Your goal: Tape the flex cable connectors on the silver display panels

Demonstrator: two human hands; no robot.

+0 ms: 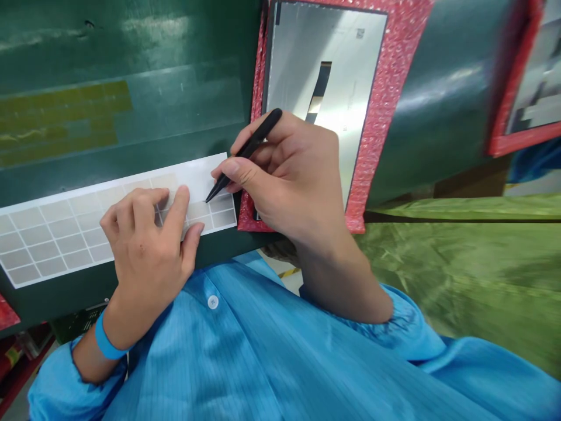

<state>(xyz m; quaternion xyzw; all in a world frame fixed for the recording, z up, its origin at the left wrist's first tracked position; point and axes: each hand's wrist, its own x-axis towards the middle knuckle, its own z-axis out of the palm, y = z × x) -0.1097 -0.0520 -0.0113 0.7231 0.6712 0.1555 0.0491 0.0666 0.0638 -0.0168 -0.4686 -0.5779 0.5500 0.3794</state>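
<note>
My right hand (289, 175) is closed around black tweezers (252, 142), held slanting like a pen. Their fine tip meets the white label sheet (199, 175) near its right end, at the edge of a bare white strip. Rows of pale grey rectangular stickers (56, 228) cover much of the sheet. My left hand (151, 234) rests on the sheet just left of the tip, with thumb and index finger spread and the other fingers bent. It presses on the sheet without gripping anything, and hides some of the stickers.
A silver display panel (346, 52) on pink bubble wrap (403, 52) lies beyond my right hand. Yellow-brown stickers (65, 117) on a clear sheet lie at the left of the green table (210, 35). Another panel in a red wrap (499, 128) is at the far right.
</note>
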